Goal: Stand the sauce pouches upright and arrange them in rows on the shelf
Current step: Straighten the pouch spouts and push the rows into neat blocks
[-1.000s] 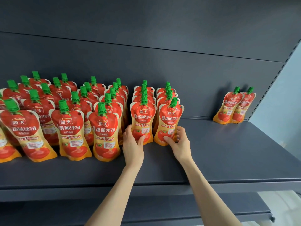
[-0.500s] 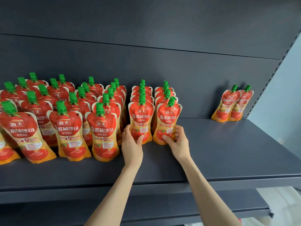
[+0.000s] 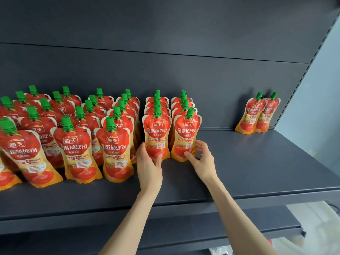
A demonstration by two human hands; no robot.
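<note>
Stretching up from the bottom of the view, two bare forearms (image 3: 128, 227) cross above the lower shelf (image 3: 202, 234) and end over the front part of the dark grey shelf (image 3: 257, 162). The left hand (image 3: 149, 162) grasps the left front pouch (image 3: 157, 133) at its lower part: the thumb lies on the printed face and the fingers go round the left edge. The right hand (image 3: 202, 159) holds the right front pouch (image 3: 186, 135) at the same low place, with the thumb tip on the face and the curved fingers at the right edge; whether those fingers touch its back side, I cannot tell. Both pouches stand upright on the shelf, just beside each other, each with a green cap on top. Behind each one stands a row of more pouches (image 3: 158, 103), one behind the other toward the rear. To the left is a big group of pouches (image 3: 77, 144), upright in several rows, some a little tilted. Far to the right, well apart, two pouches (image 3: 257, 113) stand tilted at the foot of the back panel (image 3: 184, 70).
</note>
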